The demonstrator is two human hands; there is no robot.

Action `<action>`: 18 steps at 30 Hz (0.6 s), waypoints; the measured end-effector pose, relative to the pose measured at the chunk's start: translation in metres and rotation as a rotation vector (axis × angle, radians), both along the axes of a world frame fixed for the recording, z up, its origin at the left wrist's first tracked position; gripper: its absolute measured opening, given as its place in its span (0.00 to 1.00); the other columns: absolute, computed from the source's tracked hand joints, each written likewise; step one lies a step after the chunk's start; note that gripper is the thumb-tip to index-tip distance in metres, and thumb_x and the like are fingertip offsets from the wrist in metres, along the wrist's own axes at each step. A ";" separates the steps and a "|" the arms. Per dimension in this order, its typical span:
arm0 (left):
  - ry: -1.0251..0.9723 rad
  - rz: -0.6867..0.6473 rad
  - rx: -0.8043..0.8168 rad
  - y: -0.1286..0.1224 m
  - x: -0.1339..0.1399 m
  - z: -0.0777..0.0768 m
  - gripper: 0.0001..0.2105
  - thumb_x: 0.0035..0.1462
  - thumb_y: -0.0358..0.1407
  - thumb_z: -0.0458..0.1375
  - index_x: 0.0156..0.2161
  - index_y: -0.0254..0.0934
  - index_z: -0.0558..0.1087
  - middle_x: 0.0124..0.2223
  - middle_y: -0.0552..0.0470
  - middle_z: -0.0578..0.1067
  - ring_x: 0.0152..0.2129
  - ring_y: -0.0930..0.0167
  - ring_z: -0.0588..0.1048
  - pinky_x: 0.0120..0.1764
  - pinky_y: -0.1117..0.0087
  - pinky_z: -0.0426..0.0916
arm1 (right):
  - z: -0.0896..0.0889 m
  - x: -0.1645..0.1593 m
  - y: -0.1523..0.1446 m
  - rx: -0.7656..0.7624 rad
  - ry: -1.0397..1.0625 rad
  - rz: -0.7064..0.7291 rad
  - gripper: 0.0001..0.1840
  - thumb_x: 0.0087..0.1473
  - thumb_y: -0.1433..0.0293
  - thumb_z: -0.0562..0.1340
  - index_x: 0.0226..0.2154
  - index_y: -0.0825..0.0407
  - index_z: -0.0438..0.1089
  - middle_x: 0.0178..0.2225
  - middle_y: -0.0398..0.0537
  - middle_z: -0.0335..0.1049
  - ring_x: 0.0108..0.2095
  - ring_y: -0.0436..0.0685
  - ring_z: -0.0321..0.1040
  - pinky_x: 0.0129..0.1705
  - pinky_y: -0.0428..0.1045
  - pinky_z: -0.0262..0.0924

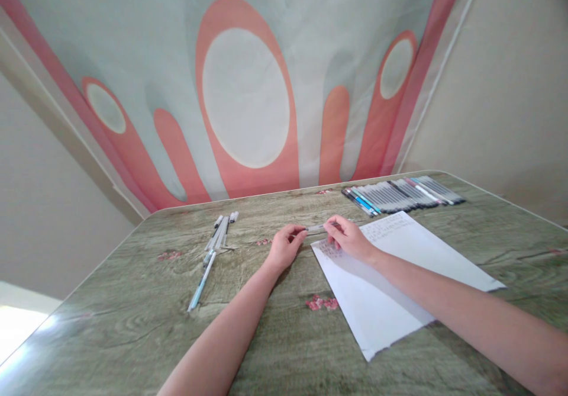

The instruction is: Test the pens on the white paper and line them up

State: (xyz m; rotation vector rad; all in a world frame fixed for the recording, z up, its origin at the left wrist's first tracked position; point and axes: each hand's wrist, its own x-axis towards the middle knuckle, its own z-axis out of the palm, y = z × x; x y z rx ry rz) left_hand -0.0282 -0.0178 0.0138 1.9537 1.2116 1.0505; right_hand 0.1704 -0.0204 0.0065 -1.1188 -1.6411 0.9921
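- Pen (316, 228): slim, pale-barrelled, held roughly level above the table, between the two hands, just beyond the near left corner of the writing on the paper.
- Left hand (287, 247): thumb and fingertips closed narrowly on the darker left end of the pen, with the hand low over the table.
- Right hand (348, 239): thumb and fingers pinched around the other end, the hand and forearm reaching across the paper.
- White sheet (377, 295): lies aslant beneath the right forearm; small handwriting shows at its left corner, by the right hand, and more along the far part. The words are too small to read.
- Loose pens (218, 233): a small, uneven cluster left of the left hand, several crossing or touching.
- Blue-and-white pen (203, 280): at the near end of that cluster, pointing toward the person.
- Row of pens (394, 196): many, side by side, beyond the sheet at the far right, mostly grey with some blue and dark ones.
- Tabletop (124, 319): wood-grain pattern with pink blossom prints.
- Backdrop (168, 35): pale, with coral shapes and white ovals, behind the table's far edge.
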 end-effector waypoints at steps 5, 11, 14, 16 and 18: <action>-0.010 0.001 -0.023 0.000 0.001 -0.002 0.16 0.56 0.45 0.48 0.35 0.35 0.70 0.30 0.52 0.72 0.25 0.74 0.68 0.30 0.74 0.61 | 0.000 -0.001 0.000 -0.001 0.001 -0.006 0.16 0.53 0.55 0.53 0.32 0.51 0.60 0.19 0.39 0.64 0.14 0.46 0.57 0.17 0.43 0.53; 0.041 -0.006 -0.007 0.000 0.000 0.000 0.19 0.58 0.45 0.44 0.28 0.35 0.69 0.26 0.54 0.70 0.25 0.74 0.67 0.30 0.74 0.60 | 0.000 0.000 0.000 0.000 -0.011 -0.001 0.16 0.52 0.55 0.53 0.33 0.51 0.60 0.19 0.40 0.64 0.14 0.47 0.58 0.17 0.43 0.54; 0.057 -0.005 0.012 0.000 -0.001 0.000 0.17 0.57 0.45 0.46 0.30 0.35 0.69 0.27 0.53 0.71 0.25 0.74 0.68 0.30 0.74 0.61 | 0.000 0.000 0.000 -0.002 -0.016 0.001 0.16 0.52 0.55 0.53 0.32 0.51 0.60 0.19 0.40 0.65 0.14 0.47 0.58 0.17 0.43 0.54; 0.076 0.005 0.045 0.000 -0.002 0.000 0.15 0.56 0.43 0.47 0.31 0.35 0.70 0.28 0.53 0.72 0.26 0.73 0.68 0.31 0.74 0.61 | 0.000 0.000 -0.001 -0.007 -0.015 0.002 0.16 0.52 0.55 0.53 0.32 0.51 0.60 0.19 0.40 0.65 0.14 0.47 0.58 0.17 0.43 0.53; 0.104 0.013 0.106 -0.001 -0.003 0.001 0.13 0.56 0.41 0.48 0.32 0.35 0.70 0.30 0.51 0.72 0.29 0.72 0.69 0.34 0.72 0.62 | 0.000 0.000 -0.001 -0.011 -0.014 0.002 0.15 0.52 0.55 0.53 0.32 0.51 0.60 0.19 0.39 0.65 0.14 0.47 0.58 0.18 0.43 0.54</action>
